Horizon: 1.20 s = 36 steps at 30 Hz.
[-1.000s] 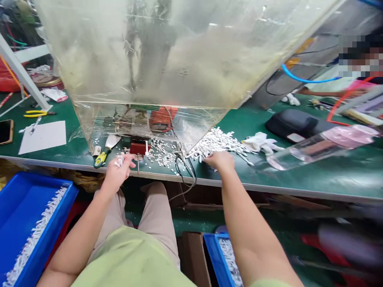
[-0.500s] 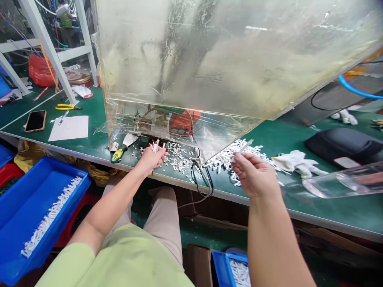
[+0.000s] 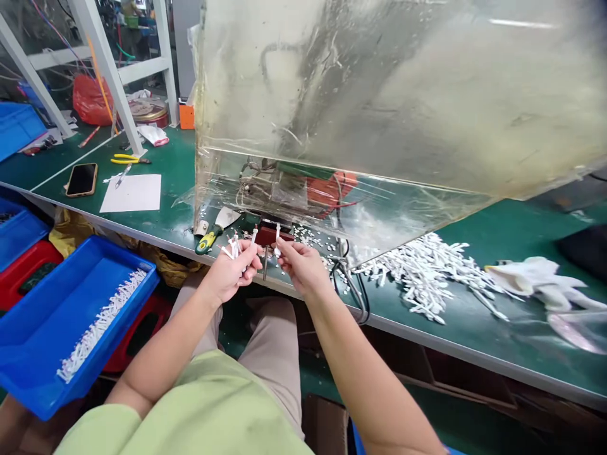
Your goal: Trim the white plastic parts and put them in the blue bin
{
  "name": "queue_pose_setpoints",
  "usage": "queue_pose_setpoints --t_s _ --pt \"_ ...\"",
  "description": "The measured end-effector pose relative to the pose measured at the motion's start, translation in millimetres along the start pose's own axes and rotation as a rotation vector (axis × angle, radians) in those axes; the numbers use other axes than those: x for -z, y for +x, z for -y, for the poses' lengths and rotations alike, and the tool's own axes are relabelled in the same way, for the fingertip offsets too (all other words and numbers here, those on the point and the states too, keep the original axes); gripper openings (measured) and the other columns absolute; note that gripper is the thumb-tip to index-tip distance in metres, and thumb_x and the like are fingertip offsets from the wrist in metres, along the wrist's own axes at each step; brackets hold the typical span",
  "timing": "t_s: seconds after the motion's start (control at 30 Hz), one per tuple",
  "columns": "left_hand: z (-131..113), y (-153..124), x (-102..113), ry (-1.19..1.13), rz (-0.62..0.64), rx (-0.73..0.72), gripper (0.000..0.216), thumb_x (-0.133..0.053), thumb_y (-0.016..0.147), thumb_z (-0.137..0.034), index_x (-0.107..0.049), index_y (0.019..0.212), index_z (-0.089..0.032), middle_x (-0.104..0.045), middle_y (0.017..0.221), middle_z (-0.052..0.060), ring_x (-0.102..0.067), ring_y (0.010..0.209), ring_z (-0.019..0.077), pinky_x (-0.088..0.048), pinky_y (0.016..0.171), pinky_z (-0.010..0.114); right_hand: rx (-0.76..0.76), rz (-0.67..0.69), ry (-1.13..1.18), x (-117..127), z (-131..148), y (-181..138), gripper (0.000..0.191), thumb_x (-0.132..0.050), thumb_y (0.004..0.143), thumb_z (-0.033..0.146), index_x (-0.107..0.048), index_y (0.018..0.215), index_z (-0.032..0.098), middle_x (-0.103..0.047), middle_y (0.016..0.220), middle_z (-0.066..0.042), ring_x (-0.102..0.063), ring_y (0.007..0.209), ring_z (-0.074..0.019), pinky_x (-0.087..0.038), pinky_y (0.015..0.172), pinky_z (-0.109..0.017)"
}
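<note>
My left hand (image 3: 232, 272) is closed round several thin white plastic pieces (image 3: 233, 245), which poke out between its fingers. Close beside it, my right hand (image 3: 302, 264) pinches one small white plastic piece (image 3: 277, 232) upright between thumb and fingertips. Both hands are over the front edge of the green table, just below the clear plastic cover (image 3: 379, 114). A loose pile of similar white pieces (image 3: 422, 272) lies to the right. Small white bits (image 3: 310, 237) are scattered behind my right hand. What kind of part these pieces are, I cannot make out.
A scraper (image 3: 213, 235) with a yellow-green handle lies left of my hands. Further left are a phone (image 3: 81, 179), white paper (image 3: 133, 194) and yellow pliers (image 3: 129, 159). A blue tray (image 3: 47, 335) holds a row of white pieces. Black cables (image 3: 363, 300) hang over the table edge.
My right hand has come left from beside the white pile to my left hand, carrying a white piece. The left hand still grips its bunch. The view has swung to the right.
</note>
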<state>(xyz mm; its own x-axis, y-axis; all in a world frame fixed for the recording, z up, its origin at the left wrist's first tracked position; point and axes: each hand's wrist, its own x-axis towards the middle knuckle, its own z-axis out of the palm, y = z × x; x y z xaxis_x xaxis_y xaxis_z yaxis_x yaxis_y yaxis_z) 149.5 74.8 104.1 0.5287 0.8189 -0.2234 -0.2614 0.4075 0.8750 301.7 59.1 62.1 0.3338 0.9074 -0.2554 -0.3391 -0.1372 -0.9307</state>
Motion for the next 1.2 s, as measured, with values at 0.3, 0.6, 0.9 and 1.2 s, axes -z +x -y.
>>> queue_pose_setpoints --t_s 0.3,0.6,0.9,1.2 --pt "0 -3 18 -0.062 -0.040 -0.028 0.038 -0.073 0.066 -0.043 -0.052 0.082 -0.016 -0.052 0.058 -0.004 -0.036 0.039 0.0015 -0.015 0.032 0.013 -0.168 -0.041 0.220 -14 -7 21 0.025 -0.080 0.059 0.031 -0.063 0.067 0.016 -0.053 0.053 0.004 -0.044 0.040 -0.0023 -0.030 0.031 -0.010" --pt "0 -5 21 -0.077 -0.029 -0.039 0.034 -0.071 0.070 -0.041 -0.052 0.082 -0.015 -0.052 0.058 -0.004 -0.037 0.040 0.0017 -0.017 0.031 0.013 -0.199 -0.042 0.252 -15 -2 23 0.019 -0.077 0.066 0.026 -0.061 0.067 0.016 -0.054 0.055 0.003 -0.043 0.040 -0.0022 -0.031 0.030 -0.009" --pt "-5 -8 16 -0.073 -0.071 -0.062 0.037 -0.074 0.066 -0.041 -0.054 0.082 -0.016 -0.054 0.058 -0.004 -0.044 0.044 0.0038 -0.027 0.034 0.012 -0.201 0.055 0.058 -9 9 12 0.025 -0.072 0.072 0.038 -0.062 0.073 0.016 -0.060 0.064 0.001 -0.049 0.047 -0.0038 -0.034 0.038 -0.012" --pt "-18 1 27 -0.019 -0.126 -0.168 0.032 -0.076 0.065 -0.039 -0.054 0.073 -0.016 -0.045 0.046 -0.006 -0.036 0.037 0.0037 -0.021 0.029 0.012 -0.038 -0.398 -1.269 146 41 9 0.021 -0.060 0.079 0.037 -0.071 0.082 0.019 -0.070 0.080 -0.008 -0.063 0.081 -0.0238 -0.045 0.073 -0.032"
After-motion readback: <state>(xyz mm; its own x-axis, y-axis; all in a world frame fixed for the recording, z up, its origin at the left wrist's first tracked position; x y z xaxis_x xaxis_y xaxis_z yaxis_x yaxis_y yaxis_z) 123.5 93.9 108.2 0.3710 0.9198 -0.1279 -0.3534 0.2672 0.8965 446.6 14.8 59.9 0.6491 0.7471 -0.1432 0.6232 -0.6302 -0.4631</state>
